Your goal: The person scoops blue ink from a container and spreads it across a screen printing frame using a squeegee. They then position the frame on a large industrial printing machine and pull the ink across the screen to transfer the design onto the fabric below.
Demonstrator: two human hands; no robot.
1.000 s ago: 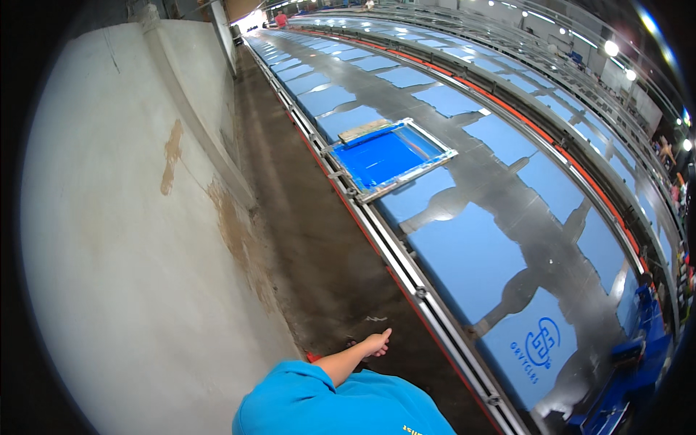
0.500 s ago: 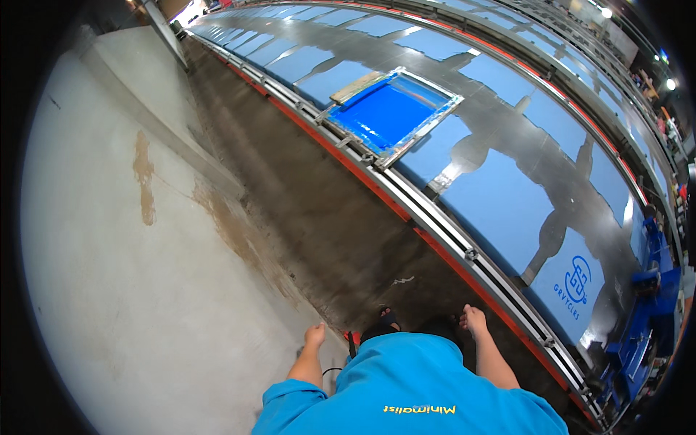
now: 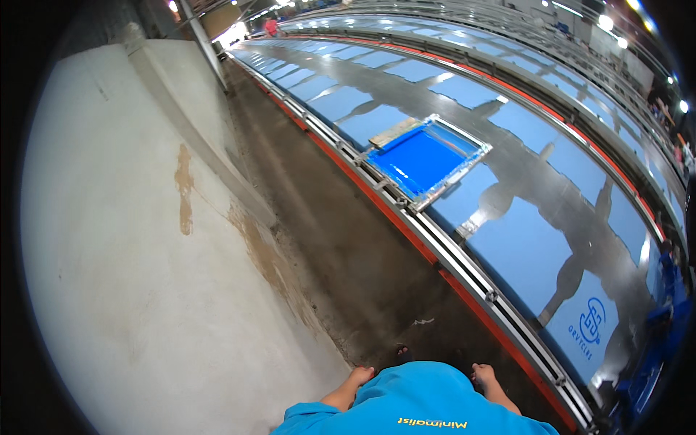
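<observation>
My left hand (image 3: pixel 360 375) hangs low beside my blue shirt, next to the pale wall; its fingers are curled, and nothing shows in them. On the other side of my body, my right hand (image 3: pixel 483 374) is also closed, with no thing visible in it, apart from the table's edge. Ahead of me, a screen-printing frame (image 3: pixel 456 179) rests on the long table near its rail. Bright blue ink (image 3: pixel 424 163) covers its mesh, and a light-coloured bar (image 3: pixel 394 133) lies along its far left side. Near the right end, a light blue fabric piece (image 3: pixel 588 352) bears a darker blue print.
A metal rail (image 3: pixel 464 283) with a red strip (image 3: pixel 493 330) below it edges the table. Between it and the stained pale wall (image 3: pixel 123 239) runs a dark floor aisle (image 3: pixel 326 225). More fabric pieces (image 3: pixel 518 225) line the table; blue machinery (image 3: pixel 645 384) stands at its right end.
The view has tilted up and shifted left, so the table and frame sit lower and further right in the picture. Both hands now appear lower, nearer my body. The frame stays on the table.
</observation>
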